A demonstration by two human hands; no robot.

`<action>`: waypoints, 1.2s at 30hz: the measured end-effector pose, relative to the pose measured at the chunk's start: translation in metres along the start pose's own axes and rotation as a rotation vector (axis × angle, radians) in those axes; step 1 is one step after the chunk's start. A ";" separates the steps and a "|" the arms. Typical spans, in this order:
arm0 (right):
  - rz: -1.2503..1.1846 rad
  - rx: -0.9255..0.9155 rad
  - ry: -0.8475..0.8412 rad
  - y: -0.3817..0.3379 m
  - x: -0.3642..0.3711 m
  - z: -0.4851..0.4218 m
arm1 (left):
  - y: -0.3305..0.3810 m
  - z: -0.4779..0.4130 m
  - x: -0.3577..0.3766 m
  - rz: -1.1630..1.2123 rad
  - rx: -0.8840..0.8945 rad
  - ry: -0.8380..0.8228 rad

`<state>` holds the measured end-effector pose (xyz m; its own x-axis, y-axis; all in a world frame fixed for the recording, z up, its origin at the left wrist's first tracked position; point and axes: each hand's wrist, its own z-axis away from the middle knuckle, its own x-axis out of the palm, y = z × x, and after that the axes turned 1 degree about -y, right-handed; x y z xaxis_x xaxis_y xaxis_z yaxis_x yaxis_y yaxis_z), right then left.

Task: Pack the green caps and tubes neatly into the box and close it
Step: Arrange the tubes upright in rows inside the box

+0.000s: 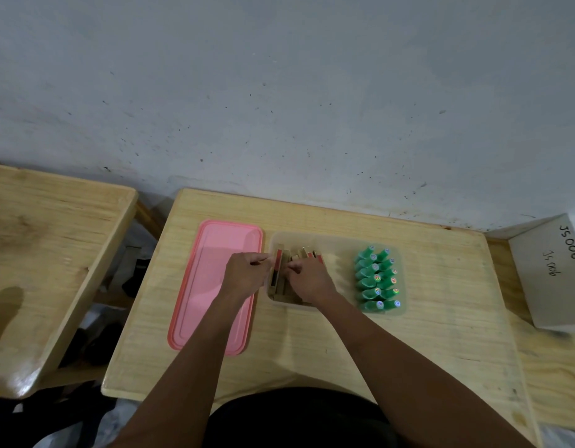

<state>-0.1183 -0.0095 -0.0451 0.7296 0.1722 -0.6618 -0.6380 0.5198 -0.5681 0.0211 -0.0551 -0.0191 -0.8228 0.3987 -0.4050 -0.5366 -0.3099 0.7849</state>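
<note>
On the middle table (441, 318), a clear box (337, 237), uncovered, long side running left to right. Just left of it, flat on the wood and touching or nearly touching its wall, the pink lid (211, 305). In the box's right end, the green caps (376, 278), packed in two neat rows, all tilted the same way, apart from both hands. In the left end, the beige-and-red tubes (279, 270), some upright, some leaning, right under and between the hands. Right hand (310, 278) down inside the box, on top of the tubes; grips them with curled fingers, knuckles up. Left hand (245, 273) over the lid's right edge, hard by the box's left wall and just beside the leftmost tube; fingers curled, thumb against forefinger, too blurred to tell whether pinching anything. Hands close together, a narrow gap between them above the tubes. Both forearms stretched in from the near edge of the table. To the left, a second table (53, 253); to the right, a white carton (547, 286) with handwriting on it; behind everything, a grey speckled wall (279, 92).
</note>
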 end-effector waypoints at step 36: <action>-0.126 0.146 -0.065 0.006 -0.008 -0.006 | -0.001 0.000 0.001 -0.020 0.018 0.000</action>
<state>-0.1290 -0.0128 -0.0461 0.8190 0.1488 -0.5542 -0.5013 0.6556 -0.5647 0.0205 -0.0541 -0.0199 -0.8116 0.4051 -0.4209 -0.5498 -0.2861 0.7848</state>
